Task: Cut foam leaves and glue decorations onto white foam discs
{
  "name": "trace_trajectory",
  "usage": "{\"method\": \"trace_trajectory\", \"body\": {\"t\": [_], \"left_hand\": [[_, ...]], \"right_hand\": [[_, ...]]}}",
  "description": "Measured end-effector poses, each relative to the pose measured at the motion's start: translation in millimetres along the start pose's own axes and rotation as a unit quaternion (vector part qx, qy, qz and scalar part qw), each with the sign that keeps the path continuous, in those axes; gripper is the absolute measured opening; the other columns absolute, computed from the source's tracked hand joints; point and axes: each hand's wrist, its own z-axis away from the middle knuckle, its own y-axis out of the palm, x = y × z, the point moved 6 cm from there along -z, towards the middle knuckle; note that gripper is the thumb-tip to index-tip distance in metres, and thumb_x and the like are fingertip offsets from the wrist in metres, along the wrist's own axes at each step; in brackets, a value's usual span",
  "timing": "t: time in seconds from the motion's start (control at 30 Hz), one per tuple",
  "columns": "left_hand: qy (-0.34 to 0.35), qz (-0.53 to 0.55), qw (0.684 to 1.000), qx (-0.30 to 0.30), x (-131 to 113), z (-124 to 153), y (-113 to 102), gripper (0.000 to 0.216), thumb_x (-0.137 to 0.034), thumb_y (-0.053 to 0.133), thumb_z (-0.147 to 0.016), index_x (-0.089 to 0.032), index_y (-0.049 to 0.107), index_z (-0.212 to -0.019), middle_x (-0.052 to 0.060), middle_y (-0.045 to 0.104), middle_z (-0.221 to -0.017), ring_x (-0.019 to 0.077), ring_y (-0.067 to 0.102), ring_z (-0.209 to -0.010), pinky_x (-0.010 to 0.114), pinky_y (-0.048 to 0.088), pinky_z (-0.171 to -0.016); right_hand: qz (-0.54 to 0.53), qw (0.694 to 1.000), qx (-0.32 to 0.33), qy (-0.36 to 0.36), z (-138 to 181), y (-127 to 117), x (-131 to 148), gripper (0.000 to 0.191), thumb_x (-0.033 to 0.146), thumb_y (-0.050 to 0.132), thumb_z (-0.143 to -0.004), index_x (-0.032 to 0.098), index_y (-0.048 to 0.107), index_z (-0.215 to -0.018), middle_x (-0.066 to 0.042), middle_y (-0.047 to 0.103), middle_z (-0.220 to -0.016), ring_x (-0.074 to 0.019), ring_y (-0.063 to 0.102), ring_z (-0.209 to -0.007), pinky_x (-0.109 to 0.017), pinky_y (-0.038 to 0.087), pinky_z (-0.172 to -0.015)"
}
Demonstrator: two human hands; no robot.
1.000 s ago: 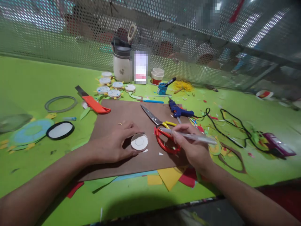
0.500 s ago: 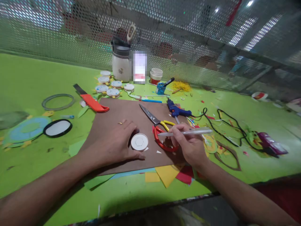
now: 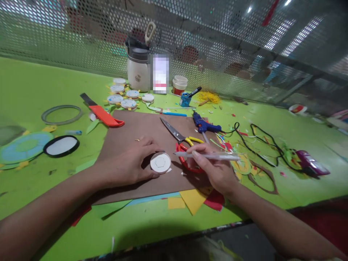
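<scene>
A small round white disc (image 3: 160,162) lies on a brown board (image 3: 127,127), with a many-sided outline drawn on its face. My left hand (image 3: 133,159) curves around the disc's left side, fingers above and thumb below, gripping its edge. In my right hand (image 3: 209,161) is a whitish pen (image 3: 217,156), held nearly level, its tip a short way right of the disc and not touching it. Under that hand lie scissors (image 3: 174,130) with red and yellow handles, partly covered by my fingers. White paper scraps (image 3: 169,170) sit beside the disc.
A red-handled cutter (image 3: 104,115) lies at the board's left corner, a blue glue gun (image 3: 203,124) with a black cord to the right. Behind are decorated discs (image 3: 128,104), a jug (image 3: 138,72) and a blue paint pot (image 3: 185,100). Coloured paper (image 3: 193,201) pokes out in front.
My left thumb and fingers have closed in on the disc's edge. My right hand has brought the pen tip left, nearer the disc. The whole view has shifted slightly.
</scene>
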Motion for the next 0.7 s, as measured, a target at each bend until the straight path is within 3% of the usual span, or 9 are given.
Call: {"method": "trace_trajectory", "body": {"t": [0.2, 0.33, 0.5, 0.7], "left_hand": [[-0.020, -0.073, 0.996, -0.038, 2, -1, 5, 0.051, -0.057, 0.070, -0.069, -0.018, 0.057, -0.100, 0.008, 0.056, -0.100, 0.0269, 0.052, -0.090, 0.038, 0.043, -0.075], [-0.026, -0.092, 0.994, -0.052, 0, 1, 6, 0.055, -0.059, 0.070, -0.066, -0.019, 0.056, -0.101, 0.008, 0.056, -0.097, 0.0273, 0.053, -0.087, 0.037, 0.042, -0.070], [-0.013, -0.076, 0.996, -0.049, -3, 2, 3, 0.057, -0.055, 0.069, -0.069, -0.019, 0.055, -0.111, 0.009, 0.057, -0.103, 0.0279, 0.052, -0.093, 0.038, 0.042, -0.076], [-0.004, -0.063, 0.997, -0.041, -4, 2, 3, 0.036, -0.045, 0.062, -0.078, -0.021, 0.058, -0.104, 0.006, 0.055, -0.099, 0.0252, 0.052, -0.090, 0.036, 0.041, -0.075]], "right_hand": [[-0.015, 0.999, 0.036, 0.026, 8, 12, 5, 0.015, 0.033, 0.053, -0.095, 0.021, 0.062, -0.093, 0.003, 0.055, -0.065, -0.0092, 0.047, -0.053, -0.021, 0.037, -0.046], [-0.024, 0.998, 0.044, 0.025, 8, 19, 3, 0.015, 0.031, 0.053, -0.094, 0.020, 0.061, -0.088, 0.005, 0.050, -0.062, -0.0079, 0.045, -0.052, -0.021, 0.036, -0.048], [-0.038, 0.999, 0.002, 0.034, -2, 21, 1, 0.016, 0.029, 0.056, -0.092, 0.020, 0.058, -0.079, 0.006, 0.050, -0.059, -0.0073, 0.044, -0.051, -0.021, 0.036, -0.049], [-0.045, 0.997, 0.003, 0.055, -10, 23, 6, 0.014, 0.025, 0.063, -0.086, 0.018, 0.058, -0.075, 0.003, 0.057, -0.065, -0.0080, 0.050, -0.056, -0.021, 0.039, -0.052]]}}
